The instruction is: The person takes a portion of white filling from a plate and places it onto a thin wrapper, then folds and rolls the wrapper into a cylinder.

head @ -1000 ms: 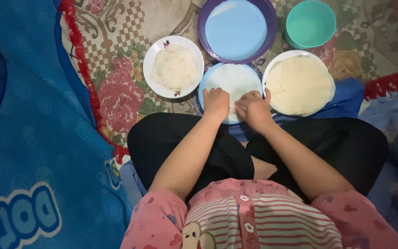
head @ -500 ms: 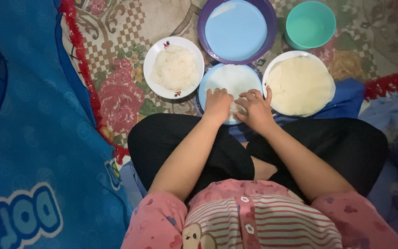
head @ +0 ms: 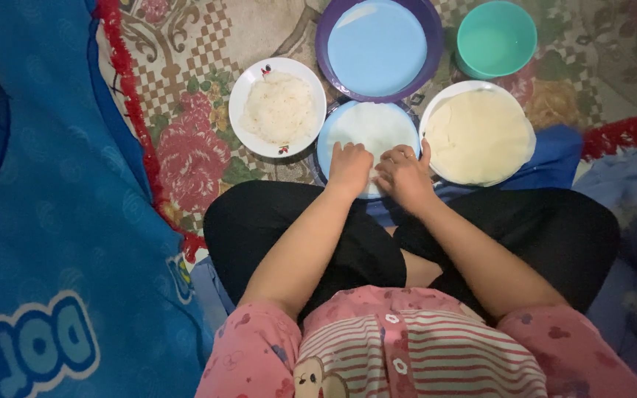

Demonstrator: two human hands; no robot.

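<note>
Pressing left hand (head: 350, 166), right hand (head: 405, 175) on wrapper (head: 371, 127) | plates: three | bowls: one

A thin, pale, round wrapper sheet (head: 374, 129) is spread flat on a light blue plate (head: 327, 147), which is set on the patterned floor mat just in front of the crossed legs. Most of the plate is covered by the sheet, only a narrow blue margin being left bare. The sheet's near edge is pressed by the left hand (head: 349, 166) and the right hand (head: 405, 175), placed side by side.
</note>
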